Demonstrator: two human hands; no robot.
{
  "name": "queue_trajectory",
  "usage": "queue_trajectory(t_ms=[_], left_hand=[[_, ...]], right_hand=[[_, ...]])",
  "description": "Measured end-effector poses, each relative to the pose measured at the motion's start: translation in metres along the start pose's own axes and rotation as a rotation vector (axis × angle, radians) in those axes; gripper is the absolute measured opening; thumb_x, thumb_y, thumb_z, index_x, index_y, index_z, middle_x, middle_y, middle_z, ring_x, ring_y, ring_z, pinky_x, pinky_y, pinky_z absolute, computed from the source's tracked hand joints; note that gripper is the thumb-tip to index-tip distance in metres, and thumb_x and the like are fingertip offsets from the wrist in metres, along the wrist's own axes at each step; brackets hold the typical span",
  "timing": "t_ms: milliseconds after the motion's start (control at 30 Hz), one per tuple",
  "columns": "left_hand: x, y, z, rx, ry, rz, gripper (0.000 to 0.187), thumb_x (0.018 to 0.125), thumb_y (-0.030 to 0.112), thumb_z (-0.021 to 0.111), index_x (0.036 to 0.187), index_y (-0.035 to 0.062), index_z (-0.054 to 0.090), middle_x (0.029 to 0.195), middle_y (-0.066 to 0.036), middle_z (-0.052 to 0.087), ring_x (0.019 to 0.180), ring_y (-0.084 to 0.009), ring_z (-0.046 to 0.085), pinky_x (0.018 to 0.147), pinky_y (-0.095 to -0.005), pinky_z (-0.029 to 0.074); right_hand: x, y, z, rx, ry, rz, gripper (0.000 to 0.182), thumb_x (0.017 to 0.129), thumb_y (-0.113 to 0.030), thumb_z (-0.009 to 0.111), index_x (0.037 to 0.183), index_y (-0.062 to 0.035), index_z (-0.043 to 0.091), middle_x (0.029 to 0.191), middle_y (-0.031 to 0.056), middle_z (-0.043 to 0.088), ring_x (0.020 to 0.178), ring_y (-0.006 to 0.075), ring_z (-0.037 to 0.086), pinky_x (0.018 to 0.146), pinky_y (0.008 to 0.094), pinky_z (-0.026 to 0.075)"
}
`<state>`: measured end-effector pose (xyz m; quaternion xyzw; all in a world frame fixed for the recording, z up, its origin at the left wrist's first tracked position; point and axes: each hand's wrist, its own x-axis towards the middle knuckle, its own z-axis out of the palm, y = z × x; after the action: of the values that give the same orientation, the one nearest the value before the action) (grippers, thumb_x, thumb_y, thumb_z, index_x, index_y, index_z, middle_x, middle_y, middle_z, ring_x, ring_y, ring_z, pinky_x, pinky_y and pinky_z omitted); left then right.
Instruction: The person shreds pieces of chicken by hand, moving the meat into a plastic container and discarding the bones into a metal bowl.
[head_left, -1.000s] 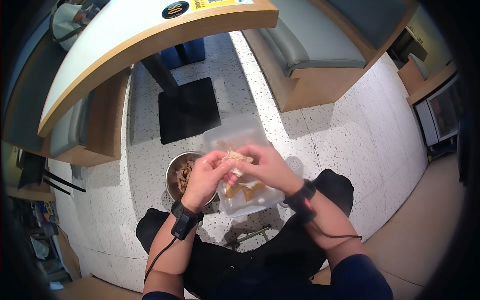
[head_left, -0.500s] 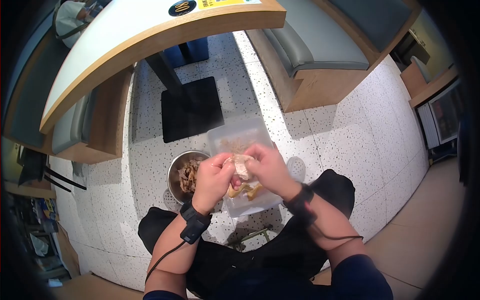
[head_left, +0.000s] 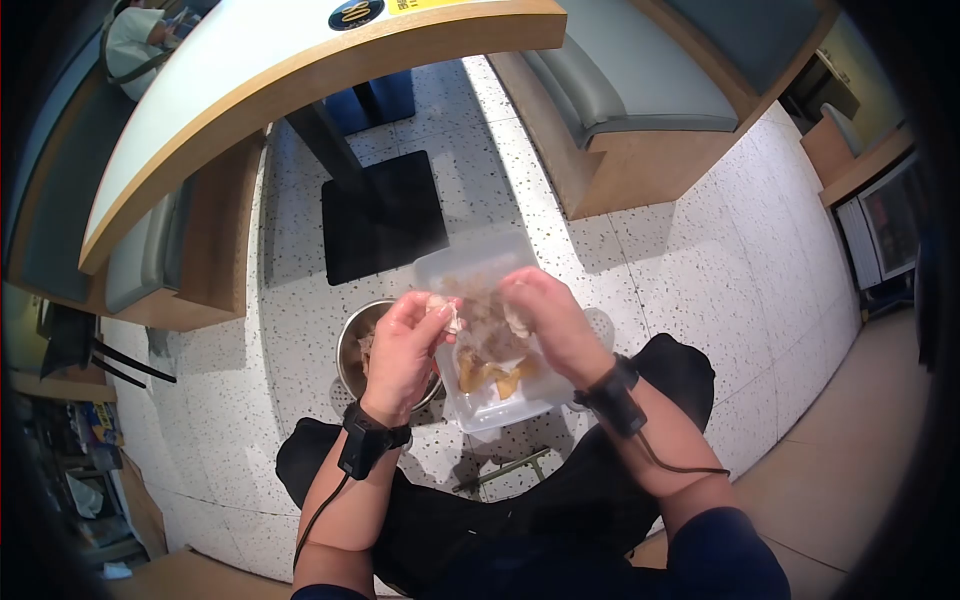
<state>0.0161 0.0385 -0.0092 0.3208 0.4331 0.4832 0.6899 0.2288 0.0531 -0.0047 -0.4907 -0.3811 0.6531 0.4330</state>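
My left hand (head_left: 403, 335) is closed on a piece of pale meat (head_left: 445, 310) that looks like cooked chicken, pinched at its fingertips. Another piece of pale meat (head_left: 517, 320), slightly blurred, is pinched in my right hand (head_left: 548, 318), with a gap between the two hands. Below them on the floor is a translucent plastic tub (head_left: 437, 265). Shredded meat (head_left: 488, 325) lies in its middle, and yellowish, skin-covered pieces (head_left: 508, 383) are at its near end. A metal bowl (head_left: 346, 345) with brownish scraps stands left of the tub, partly hidden behind my left hand.
A table (head_left: 300, 80) with a wooden edge stands ahead on a black base plate (head_left: 385, 220). Padded benches (head_left: 650, 90) flank it. A person (head_left: 140, 45) sits at the far left. Between my knees a green metal frame (head_left: 510, 470) shows.
My hands have moved apart, left hand to the left and right hand to the right. The single pale piece between them is now in two parts, one in each hand.
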Motion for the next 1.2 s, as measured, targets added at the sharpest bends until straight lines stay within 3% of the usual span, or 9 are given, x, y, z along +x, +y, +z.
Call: queue_trajectory(t_ms=[133, 233, 333, 567, 733, 833, 967, 1033, 1200], left_hand=[[-0.004, 0.0, 0.004, -0.009, -0.034, -0.044, 0.026, 0.098, 0.003, 0.063, 0.123, -0.0026, 0.061, 0.107, -0.009, 0.07, 0.09, -0.0151, 0.068, 0.082, -0.0274, 0.056], [-0.008, 0.004, 0.011, 0.064, -0.025, -0.035, 0.022, 0.097, 0.0, 0.063, 0.118, -0.0021, 0.062, 0.103, -0.006, 0.069, 0.089, -0.0142, 0.068, 0.082, -0.0275, 0.056], [-0.006, -0.001, 0.008, 0.071, -0.072, 0.003, 0.018, 0.095, -0.002, 0.065, 0.112, -0.0003, 0.063, 0.1, -0.005, 0.069, 0.089, -0.0119, 0.067, 0.084, -0.0263, 0.055], [-0.007, -0.006, 0.011, 0.093, -0.077, 0.031, 0.011, 0.095, 0.003, 0.069, 0.105, 0.0016, 0.065, 0.095, -0.001, 0.068, 0.084, -0.0056, 0.063, 0.076, -0.0213, 0.053], [-0.01, -0.005, 0.011, 0.128, -0.102, -0.053, 0.011, 0.093, 0.0, 0.069, 0.102, 0.0029, 0.064, 0.091, -0.001, 0.068, 0.081, -0.0076, 0.064, 0.076, -0.0243, 0.054], [-0.014, 0.001, 0.011, 0.095, -0.106, -0.072, 0.009, 0.093, 0.0, 0.069, 0.101, 0.0028, 0.065, 0.09, -0.001, 0.068, 0.077, -0.0077, 0.063, 0.071, -0.0242, 0.053], [-0.015, 0.007, 0.01, 0.165, -0.003, -0.041, 0.008, 0.093, 0.001, 0.069, 0.1, 0.0025, 0.065, 0.089, -0.001, 0.068, 0.076, -0.0079, 0.062, 0.07, -0.0233, 0.052], [-0.012, 0.003, 0.005, 0.15, 0.019, -0.03, 0.01, 0.093, 0.0, 0.069, 0.103, 0.0008, 0.067, 0.091, -0.002, 0.068, 0.079, -0.0093, 0.063, 0.072, -0.0242, 0.054], [-0.008, -0.006, 0.008, 0.124, 0.009, -0.009, 0.016, 0.094, 0.001, 0.068, 0.11, -0.0025, 0.068, 0.094, -0.004, 0.07, 0.082, -0.0105, 0.066, 0.076, -0.0241, 0.055]], right_hand=[[-0.01, -0.024, 0.009, -0.384, -0.094, -0.064, 0.026, 0.092, -0.023, 0.072, 0.106, -0.0009, 0.072, 0.098, 0.006, 0.072, 0.085, 0.0089, 0.065, 0.078, 0.0272, 0.053], [-0.007, -0.012, 0.009, -0.448, -0.12, -0.22, 0.019, 0.09, -0.016, 0.072, 0.103, -0.0024, 0.074, 0.094, 0.0059, 0.073, 0.085, 0.0102, 0.065, 0.078, 0.0272, 0.052], [-0.008, -0.008, 0.009, -0.45, -0.149, -0.166, 0.025, 0.089, -0.022, 0.073, 0.103, -0.0016, 0.075, 0.09, 0.0088, 0.074, 0.075, 0.0148, 0.067, 0.073, 0.0299, 0.054], [-0.009, -0.008, 0.011, -0.551, -0.138, -0.178, 0.024, 0.084, -0.021, 0.073, 0.097, -0.0002, 0.074, 0.086, 0.0137, 0.072, 0.075, 0.0195, 0.069, 0.072, 0.0334, 0.054], [-0.007, -0.002, 0.011, -0.806, -0.068, -0.458, 0.021, 0.08, -0.02, 0.074, 0.089, -0.0019, 0.072, 0.086, 0.0177, 0.071, 0.078, 0.0327, 0.069, 0.073, 0.0386, 0.055], [0.008, 0.005, 0.0, -0.941, 0.073, -0.556, 0.021, 0.079, -0.022, 0.074, 0.088, -0.0029, 0.072, 0.087, 0.0173, 0.071, 0.08, 0.0352, 0.069, 0.073, 0.0404, 0.055], [0.019, 0.003, -0.015, -0.886, 0.122, -0.507, 0.018, 0.084, -0.021, 0.075, 0.089, -0.003, 0.073, 0.082, 0.0147, 0.071, 0.074, 0.0255, 0.069, 0.072, 0.0345, 0.055], [0.009, -0.008, -0.006, -0.725, -0.027, -0.189, 0.02, 0.087, -0.022, 0.075, 0.092, -0.002, 0.074, 0.081, 0.01, 0.072, 0.076, 0.0172, 0.068, 0.074, 0.0321, 0.055], [0.005, 0.004, 0.005, -0.535, -0.127, -0.178, 0.027, 0.087, -0.026, 0.073, 0.098, -0.0016, 0.075, 0.086, 0.0115, 0.073, 0.079, 0.0169, 0.068, 0.074, 0.0324, 0.053]])
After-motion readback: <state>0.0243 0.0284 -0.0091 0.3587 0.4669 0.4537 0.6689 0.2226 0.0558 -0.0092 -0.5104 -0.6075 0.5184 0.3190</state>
